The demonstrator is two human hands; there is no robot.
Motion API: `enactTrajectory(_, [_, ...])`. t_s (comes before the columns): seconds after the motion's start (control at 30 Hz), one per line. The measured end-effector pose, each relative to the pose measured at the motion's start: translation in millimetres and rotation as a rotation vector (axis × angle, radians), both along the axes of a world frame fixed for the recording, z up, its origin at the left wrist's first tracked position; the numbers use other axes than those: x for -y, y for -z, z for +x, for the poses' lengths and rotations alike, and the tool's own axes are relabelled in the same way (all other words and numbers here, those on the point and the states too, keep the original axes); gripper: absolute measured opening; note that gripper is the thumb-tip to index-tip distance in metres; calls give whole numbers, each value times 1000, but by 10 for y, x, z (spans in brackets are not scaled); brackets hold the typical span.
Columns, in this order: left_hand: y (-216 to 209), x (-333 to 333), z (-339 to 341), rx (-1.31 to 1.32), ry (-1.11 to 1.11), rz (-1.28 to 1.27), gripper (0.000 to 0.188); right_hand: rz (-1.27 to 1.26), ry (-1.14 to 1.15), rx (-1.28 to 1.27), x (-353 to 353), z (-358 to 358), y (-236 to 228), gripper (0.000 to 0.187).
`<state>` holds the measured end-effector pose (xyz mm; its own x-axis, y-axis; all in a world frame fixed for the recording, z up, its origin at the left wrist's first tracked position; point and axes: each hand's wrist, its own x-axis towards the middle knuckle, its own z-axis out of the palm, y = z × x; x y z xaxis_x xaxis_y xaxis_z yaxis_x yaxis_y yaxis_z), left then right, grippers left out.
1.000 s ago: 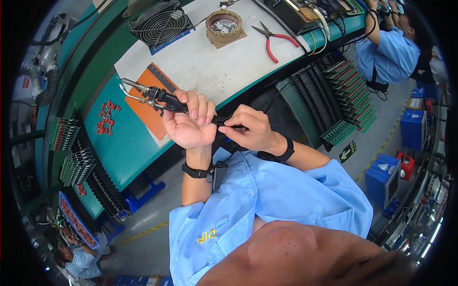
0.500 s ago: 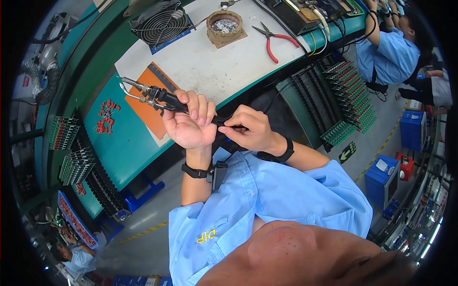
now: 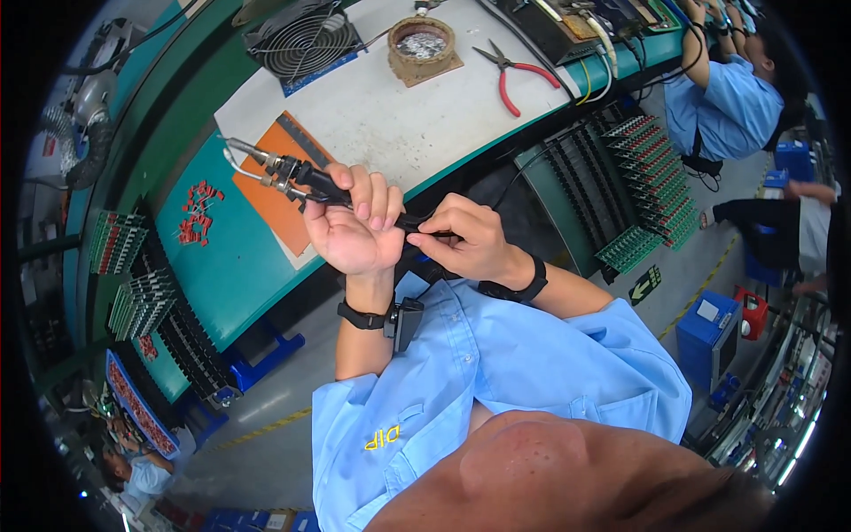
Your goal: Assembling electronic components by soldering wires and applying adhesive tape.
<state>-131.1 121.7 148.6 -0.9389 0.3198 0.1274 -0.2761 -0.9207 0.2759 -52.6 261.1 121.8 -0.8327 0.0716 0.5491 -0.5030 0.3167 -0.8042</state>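
Note:
My left hand (image 3: 359, 222) is closed around the black handle of a soldering iron (image 3: 315, 179), palm turned up. Its metal tip, with a thin curved metal tube alongside, points to the far left above an orange sheet (image 3: 282, 217). Behind the handle, my right hand (image 3: 468, 235) pinches the black cord (image 3: 417, 224) between thumb and fingers, close beside the left hand. Part of the cord is covered by my fingers.
Red components (image 3: 197, 217) lie on the teal mat at left. A round pot of shiny metal (image 3: 418, 49), red-handled pliers (image 3: 505, 75) and a fan (image 3: 306, 43) stand farther back. Racks of green circuit boards (image 3: 651, 177) are at right; blue bins (image 3: 707, 328) sit on the floor.
My hands and the soldering iron stay almost still, the view shifting only slightly. At the far right, a walking person has come farther into view.

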Motion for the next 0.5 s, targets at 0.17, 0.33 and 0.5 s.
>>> enactTrajectory(0.17, [-17, -39, -5, 17, 13, 35, 43, 3, 1, -10, -6, 14, -24, 20])
enactTrajectory(0.33, [-4, -37, -7, -8, 31, 39, 44, 0, -1, -5, 10, 5, -15, 21])
enactTrajectory(0.5, [-2, -30, -9, -27, 36, 45, 44, 0, -7, 2, 13, 8, -3, 21])
